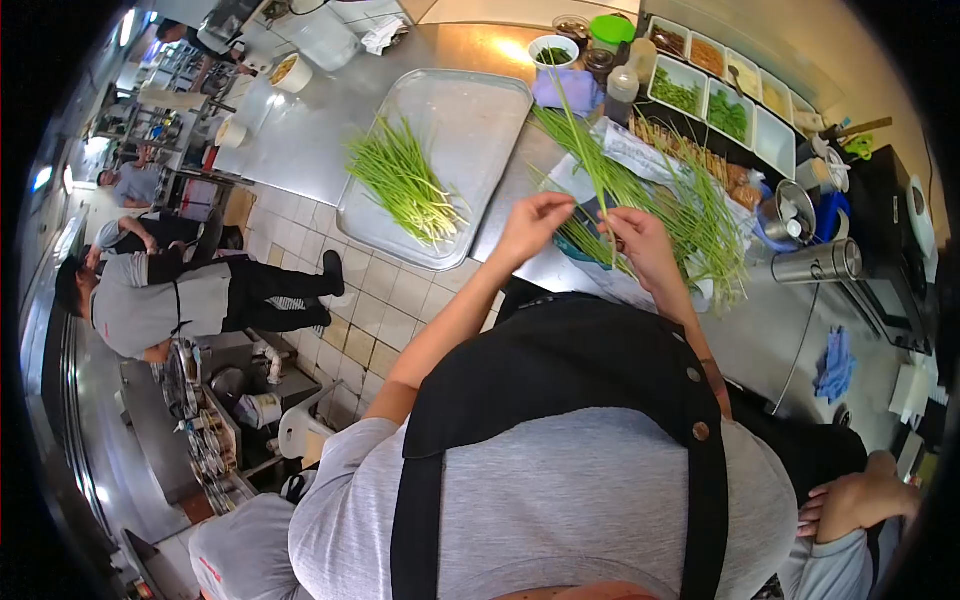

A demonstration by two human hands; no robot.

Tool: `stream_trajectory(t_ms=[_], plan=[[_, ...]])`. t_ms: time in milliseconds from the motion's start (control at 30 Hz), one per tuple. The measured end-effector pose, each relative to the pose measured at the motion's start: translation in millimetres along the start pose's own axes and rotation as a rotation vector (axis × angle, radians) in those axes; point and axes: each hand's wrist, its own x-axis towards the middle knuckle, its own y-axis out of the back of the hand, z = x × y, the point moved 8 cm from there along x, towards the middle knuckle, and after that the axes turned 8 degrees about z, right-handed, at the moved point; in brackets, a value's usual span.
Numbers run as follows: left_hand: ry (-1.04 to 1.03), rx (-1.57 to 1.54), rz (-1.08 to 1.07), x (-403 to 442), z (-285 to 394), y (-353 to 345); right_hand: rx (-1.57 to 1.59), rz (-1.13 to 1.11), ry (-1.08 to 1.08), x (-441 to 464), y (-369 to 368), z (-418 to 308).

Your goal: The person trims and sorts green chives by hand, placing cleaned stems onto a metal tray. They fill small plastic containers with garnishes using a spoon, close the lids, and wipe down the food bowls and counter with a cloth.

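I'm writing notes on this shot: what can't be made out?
In the head view:
Left hand: too small to tell whether it pinches anything.
Teal item: partly hidden by the right hand and green stalks.
Co-worker's arms, lower right: rest of that person largely cut off by the picture's edge.

Light is bright and mostly even, with white lamps (127, 27) burnt out at the far left. A warm yellow glare spreads across the far part of the metal surface (485, 47), while the tray (470, 110) gives a duller, greyer sheen. The green stalks (405, 180) look fairly crisp; detail at the far left is softer. The black apron (570, 360) swallows most detail. Straight edges bow strongly toward the sides, and blackness rounds off the corners.
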Motion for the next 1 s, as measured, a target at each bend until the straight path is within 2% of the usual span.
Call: stream_trajectory(t_ms=[100, 200, 467, 767, 867, 933, 1000], plan=[[0.11, -0.289, -0.082, -14, 21, -39, -0.08, 0.041, 0.065, -4, -4, -7], [0.077, -0.324, -0.026, -13, 19, -44, -0.172, 0.072, 0.176, -6, -2, -12], [0.087, -0.277, 0.048, -12, 21, -36, -0.306, 0.146, 0.372, -10, -5, -25], [0.048, -0.193, 0.107, -12, 16, -31, -0.282, 0.037, 0.33, -5, -10, -12], [-0.021, -0.073, 0.176, -13, 19, -23, -0.34, 0.145, 0.414, -7, -8, -10], [-0.015, -0.135, 0.192, -12, 18, -23, -0.324, 0.21, 0.439, -17, -15, -28], [0.006, -0.081, 0.199, -11, 19, -24, -0.495, 0.243, 0.484, -19, -13, -35]])
